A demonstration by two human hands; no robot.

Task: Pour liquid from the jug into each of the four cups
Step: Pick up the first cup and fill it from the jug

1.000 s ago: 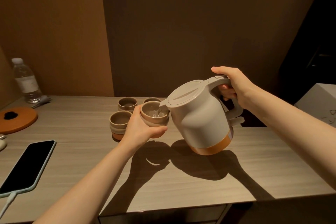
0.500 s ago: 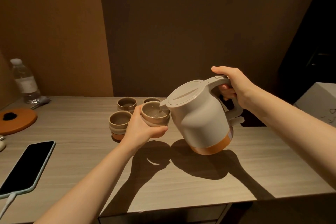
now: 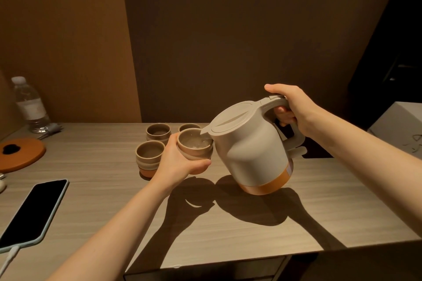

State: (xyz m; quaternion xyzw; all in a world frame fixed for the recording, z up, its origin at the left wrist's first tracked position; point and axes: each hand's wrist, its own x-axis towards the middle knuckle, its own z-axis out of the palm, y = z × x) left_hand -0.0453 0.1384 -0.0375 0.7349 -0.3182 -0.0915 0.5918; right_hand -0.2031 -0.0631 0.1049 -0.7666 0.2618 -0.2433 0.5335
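Note:
A beige jug (image 3: 249, 150) with an orange base band is tilted to the left above the table, its spout over the rim of a small brown cup (image 3: 194, 146). My right hand (image 3: 290, 107) grips the jug's handle. My left hand (image 3: 180, 162) holds that cup lifted off the table, and liquid shows inside it. Three more cups stand on the table behind: one at the front left (image 3: 149, 157), one behind it (image 3: 158, 132), and one partly hidden behind the held cup (image 3: 189, 127).
A phone (image 3: 32, 212) on a charging cable lies at the left front of the wooden table (image 3: 228, 230). An orange round mat (image 3: 20, 154) and a water bottle (image 3: 29, 105) sit at the far left. A white box (image 3: 402, 125) stands at the right.
The jug stays tilted with its spout at the held cup's rim. Neither hand has visibly moved.

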